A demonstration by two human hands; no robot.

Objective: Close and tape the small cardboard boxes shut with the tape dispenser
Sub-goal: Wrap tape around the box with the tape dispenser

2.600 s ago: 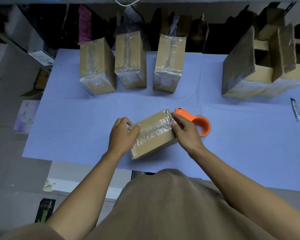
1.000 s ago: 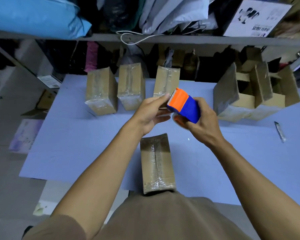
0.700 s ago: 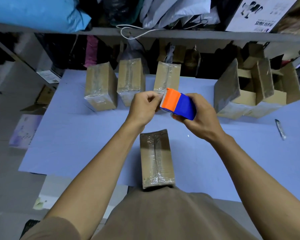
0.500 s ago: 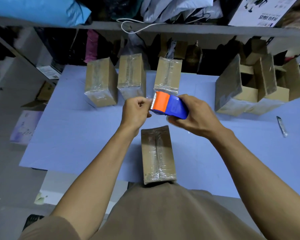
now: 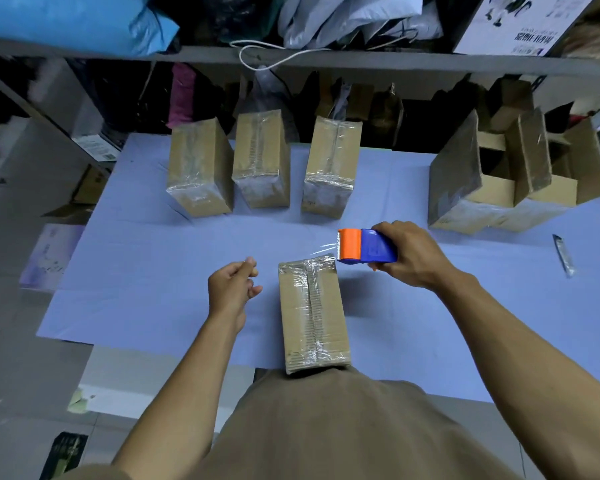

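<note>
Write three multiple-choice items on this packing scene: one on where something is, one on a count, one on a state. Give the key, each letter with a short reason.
1. Where does the box being taped lie?
A. on the shelf
B. at the near edge of the blue table
C. on the floor

2. How many taped boxes stand in the row at the far side?
A. three
B. one
C. six

3. What is the right hand doing?
A. resting flat on the table
B. holding a knife
C. gripping the tape dispenser

Key: B, the box lies on the table just in front of the person. A, three wrapped boxes stand side by side. C, the fingers wrap round the blue and orange dispenser above the box's far end.
</note>
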